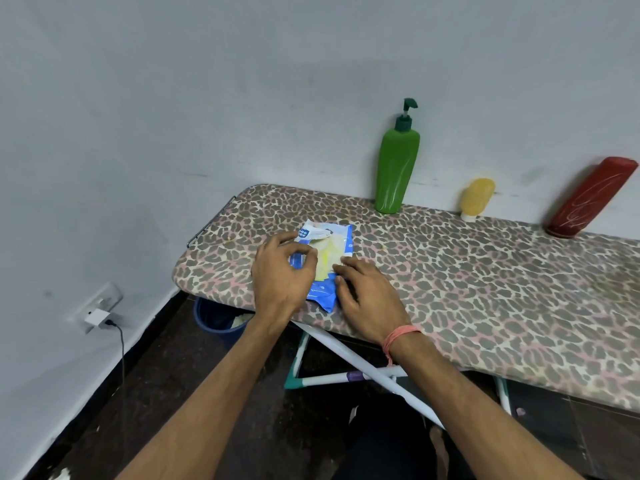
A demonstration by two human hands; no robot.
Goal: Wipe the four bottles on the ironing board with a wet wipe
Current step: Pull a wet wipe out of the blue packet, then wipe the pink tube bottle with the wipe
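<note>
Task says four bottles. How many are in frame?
3, along the wall: green pump bottle nearest the board's tip, yellow bottle mid, red bottle rightmost. Fourth may be out of frame.

Wipes pack (323,261) on ironing board (467,289); bottles (396,168) behind, along wall.

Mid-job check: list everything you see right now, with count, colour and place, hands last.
ironing board: one, leopard-print cover, along the wall
pump bottle: one, green, upright at the wall
small bottle: one, yellow, cap down, right of the green one
red bottle: one, dark red, leaning on the wall, far right
wet wipe pack: one, blue, on the board's near left end
bucket: one, blue, on the floor under the board
charger: one, white, in the wall socket
left hand: pinches the pack
right hand: fingers rest on the pack
Only three bottles show.
</note>
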